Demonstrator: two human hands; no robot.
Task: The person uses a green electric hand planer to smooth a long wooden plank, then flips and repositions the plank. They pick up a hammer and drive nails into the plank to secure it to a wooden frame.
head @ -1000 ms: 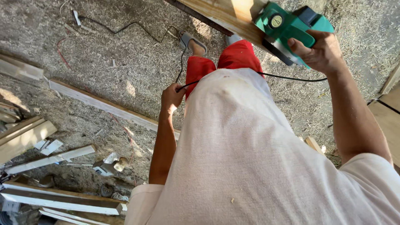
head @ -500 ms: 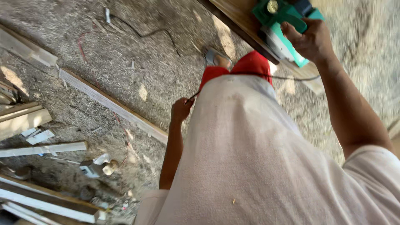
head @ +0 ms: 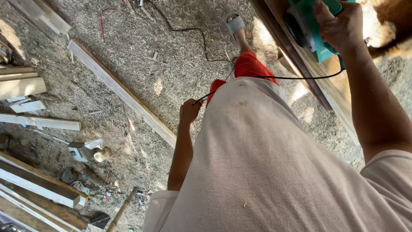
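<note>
My right hand (head: 341,25) grips the handle of a green electric planer (head: 310,26) that rests on a long wooden plank (head: 330,86) at the upper right. Down at my side, my left hand (head: 189,111) is closed on the tool's black power cord (head: 274,77), which runs across my white shirt up to the planer. Below the shirt I see my red shorts (head: 244,68) and one sandalled foot (head: 235,25) on the ground.
The ground (head: 163,51) is covered in wood shavings. A long white-edged board (head: 120,92) lies diagonally to my left. More boards (head: 36,180) and offcuts (head: 25,86) lie at the far left, with a red cord (head: 124,116) and small debris (head: 88,150) nearby.
The view has swung so the plank and planer sit further right and closer. My right hand stays on the planer, and my left hand still holds the cord at my side.
</note>
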